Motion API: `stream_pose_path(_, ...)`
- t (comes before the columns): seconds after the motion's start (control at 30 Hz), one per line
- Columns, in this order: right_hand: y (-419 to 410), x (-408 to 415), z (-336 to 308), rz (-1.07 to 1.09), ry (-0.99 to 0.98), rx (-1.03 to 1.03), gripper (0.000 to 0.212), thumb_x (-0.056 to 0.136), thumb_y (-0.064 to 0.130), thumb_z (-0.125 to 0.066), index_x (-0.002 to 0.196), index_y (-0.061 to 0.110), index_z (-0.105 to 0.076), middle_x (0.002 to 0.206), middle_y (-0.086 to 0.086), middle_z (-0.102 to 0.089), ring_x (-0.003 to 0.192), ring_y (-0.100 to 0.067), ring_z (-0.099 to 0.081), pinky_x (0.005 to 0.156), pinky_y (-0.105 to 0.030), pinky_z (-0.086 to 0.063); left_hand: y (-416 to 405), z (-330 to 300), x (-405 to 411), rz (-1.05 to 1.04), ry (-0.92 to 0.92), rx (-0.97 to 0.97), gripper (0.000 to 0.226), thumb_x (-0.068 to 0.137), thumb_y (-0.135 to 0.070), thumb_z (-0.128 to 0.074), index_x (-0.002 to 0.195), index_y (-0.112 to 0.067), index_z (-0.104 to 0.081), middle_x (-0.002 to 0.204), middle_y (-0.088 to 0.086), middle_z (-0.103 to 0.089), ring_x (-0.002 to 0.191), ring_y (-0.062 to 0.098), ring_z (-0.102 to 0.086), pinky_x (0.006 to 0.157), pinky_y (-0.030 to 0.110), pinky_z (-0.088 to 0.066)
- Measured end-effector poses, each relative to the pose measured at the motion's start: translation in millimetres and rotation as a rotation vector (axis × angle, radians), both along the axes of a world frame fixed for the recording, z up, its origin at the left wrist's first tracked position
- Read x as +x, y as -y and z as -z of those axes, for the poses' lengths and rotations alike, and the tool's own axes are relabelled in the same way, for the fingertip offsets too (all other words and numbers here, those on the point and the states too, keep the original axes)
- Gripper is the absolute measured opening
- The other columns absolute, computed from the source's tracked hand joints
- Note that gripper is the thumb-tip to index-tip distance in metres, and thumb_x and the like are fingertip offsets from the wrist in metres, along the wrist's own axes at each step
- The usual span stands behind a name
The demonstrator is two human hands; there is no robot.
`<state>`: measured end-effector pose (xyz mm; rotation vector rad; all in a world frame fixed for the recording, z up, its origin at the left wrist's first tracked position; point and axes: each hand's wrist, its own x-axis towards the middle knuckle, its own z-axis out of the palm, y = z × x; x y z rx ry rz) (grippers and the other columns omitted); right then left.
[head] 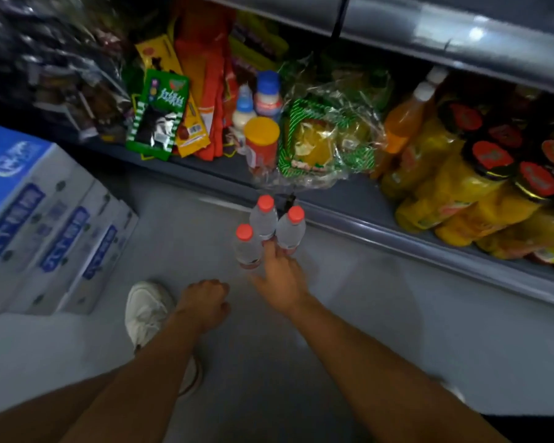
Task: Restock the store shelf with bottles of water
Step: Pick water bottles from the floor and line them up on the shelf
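On the floor just before the shelf, three upright water bottles stood directly beyond the nearer right hand, fingers extended, touching them; left hand curled, empty.

Three water bottles with red caps stood upright on the grey floor just before the bottom shelf; my right hand reached among them, fingers extended and touching. My left hand hung curled, empty, above my white shoe. Stacked blue-and-white cartons sat left; orange drink bottles filled the shelf at right.
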<state>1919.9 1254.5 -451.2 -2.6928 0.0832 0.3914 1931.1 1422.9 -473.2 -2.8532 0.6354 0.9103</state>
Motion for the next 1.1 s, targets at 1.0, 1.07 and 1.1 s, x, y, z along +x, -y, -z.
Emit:
stream_pose_path(1.0, 38.8, 22.9, -206.8, -0.113, 0.393, 0.006, 0.027, 0.085, 0.033, -0.064, 0.085, 0.017, -0.043, 0.088, -0.018, -0.063, 0.084, -0.037, -0.059, 0.059, -0.032, -0.03, 25.2, -144.1, 37.6, 0.07, 0.416, -0.205, 0.035, 0.092, -0.03, -0.048, 0.122, -0.014, -0.057, 0.123, 0.01, -0.057, 0.113, 0.03, -0.054, 0.091, 0.036, -0.044)
stream_pose_path(1.07, 51.0, 20.0, -242.9, -0.082, 0.475, -0.005, 0.028, 0.083, 0.035, -0.065, 0.082, 0.017, -0.043, 0.087, -0.015, -0.063, 0.082, -0.035, -0.059, 0.058, -0.033, -0.034, 38.2, -177.4, 40.7, 0.1, 0.501, -0.282, 0.03, 0.089, -0.026, -0.05, 0.113, -0.011, -0.059, 0.116, 0.012, -0.06, 0.108, 0.032, -0.056, 0.085, 0.038, -0.045)
stream_pose_path(1.1, 57.1, 19.3, -260.7, -0.064, 0.519, -0.019, 0.028, 0.082, 0.036, -0.065, 0.081, 0.017, -0.045, 0.086, -0.014, -0.063, 0.081, -0.034, -0.059, 0.058, -0.033, -0.035, 45.1, -193.6, 42.2, 0.116, 0.536, -0.32, 0.027, 0.089, -0.025, -0.05, 0.109, -0.01, -0.06, 0.112, 0.012, -0.061, 0.105, 0.033, -0.056, 0.082, 0.038, -0.046)
